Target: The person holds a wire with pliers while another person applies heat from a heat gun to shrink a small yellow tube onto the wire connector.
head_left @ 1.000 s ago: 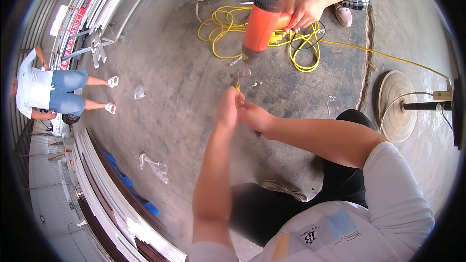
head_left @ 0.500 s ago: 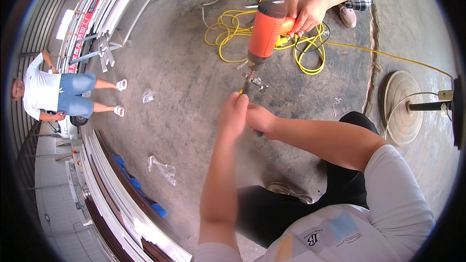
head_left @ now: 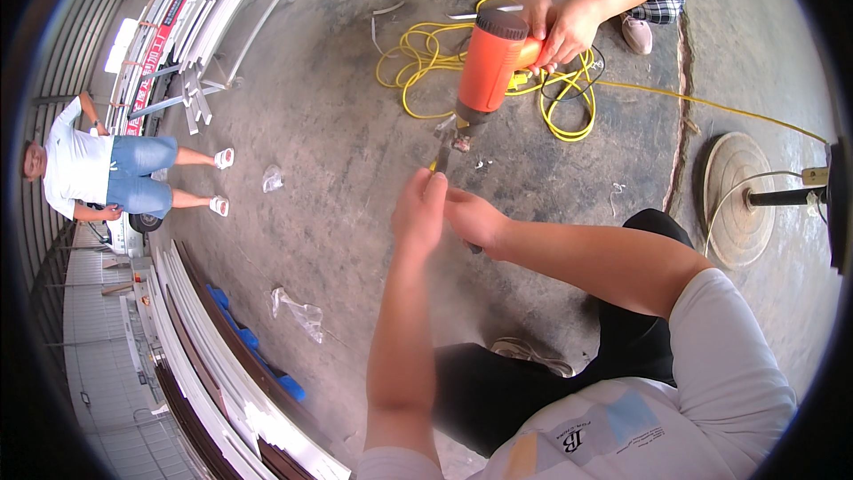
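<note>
An orange heat gun (head_left: 488, 68) points its dark nozzle down toward the floor, held by a co-worker's hands (head_left: 564, 28). Just below the nozzle is a dark metal tool (head_left: 442, 156) with a bit of yellow, probably pliers, its far end close to a small reddish-brown lump (head_left: 461, 143). My left hand (head_left: 419, 216) is closed around this tool, thumb on top. Against it, my right hand (head_left: 477, 220) is also closed; a dark handle end sticks out beneath its fingers. Whether both hands grip the same tool is hidden.
Coiled yellow cable (head_left: 418, 62) lies around the heat gun and runs off right. A round stand base (head_left: 737, 200) is at the right. Clear plastic scraps (head_left: 299, 313) litter the concrete. Long profiles (head_left: 209, 364) lie lower left; a person (head_left: 107, 164) stands at the left.
The heat gun has shifted slightly down and right. My hands and the dark tool have moved slightly left, and the reddish-brown lump beneath the nozzle shows more plainly.
</note>
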Tool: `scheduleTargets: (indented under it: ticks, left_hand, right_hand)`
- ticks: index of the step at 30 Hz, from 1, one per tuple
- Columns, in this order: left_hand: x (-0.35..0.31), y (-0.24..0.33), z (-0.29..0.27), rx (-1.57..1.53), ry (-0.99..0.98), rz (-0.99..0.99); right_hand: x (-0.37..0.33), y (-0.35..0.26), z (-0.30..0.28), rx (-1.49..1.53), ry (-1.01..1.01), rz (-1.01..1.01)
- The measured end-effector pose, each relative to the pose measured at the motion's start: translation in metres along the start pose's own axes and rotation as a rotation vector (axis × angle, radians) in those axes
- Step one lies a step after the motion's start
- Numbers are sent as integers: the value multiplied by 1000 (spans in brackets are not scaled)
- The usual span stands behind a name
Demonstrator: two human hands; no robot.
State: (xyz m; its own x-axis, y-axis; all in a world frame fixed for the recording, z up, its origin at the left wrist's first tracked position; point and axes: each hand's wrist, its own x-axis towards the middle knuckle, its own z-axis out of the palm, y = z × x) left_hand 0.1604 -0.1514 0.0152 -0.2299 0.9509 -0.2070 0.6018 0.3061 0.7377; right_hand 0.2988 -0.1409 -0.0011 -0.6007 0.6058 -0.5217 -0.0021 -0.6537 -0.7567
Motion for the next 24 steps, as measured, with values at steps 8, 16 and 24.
scheduleTargets:
  ticks: [8, 16, 24]
  left_hand:
    - [1, 0, -3, 7, -8, -10]
    - [3, -6, -1, 0, -5, -9]
    - [8, -14, -1, -47, -41, -26]
  right_hand:
    - [1, 1, 0, 12, 0, 12]
    - [-1, -4, -3, -13, -45, 53]
    - [-2, -6, -2, -17, -44, 54]
